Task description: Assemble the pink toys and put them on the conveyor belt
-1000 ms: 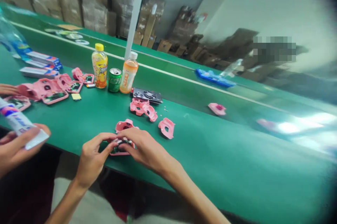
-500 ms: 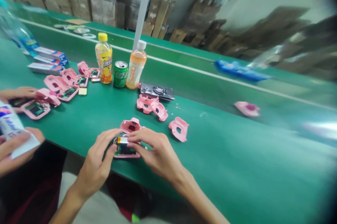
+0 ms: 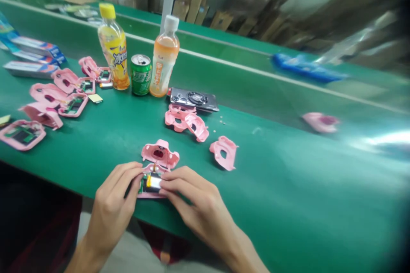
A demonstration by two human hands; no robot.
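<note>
A pink plastic shell half with a green circuit board and a small silver battery (image 3: 150,183) lies at the near edge of the green table (image 3: 288,196). My left hand (image 3: 115,198) grips its left side with curled fingers. From the right, my right hand (image 3: 195,202) pinches the battery with thumb and fingertips. Another pink shell (image 3: 160,154) lies just behind the piece, touching it. Two more pink shell parts (image 3: 185,121) (image 3: 224,152) lie further back and to the right.
A yellow bottle (image 3: 112,46), green can (image 3: 140,74) and orange bottle (image 3: 164,57) stand behind, next to a dark phone-like object (image 3: 194,100). Several pink assemblies (image 3: 48,102) and boxes (image 3: 32,51) lie at left. A lone pink part (image 3: 320,121) rests on the conveyor belt at right.
The view has tilted down and moved closer. The other person's hands with the tube at left have left the view. My hands keep working the battery on the pink piece.
</note>
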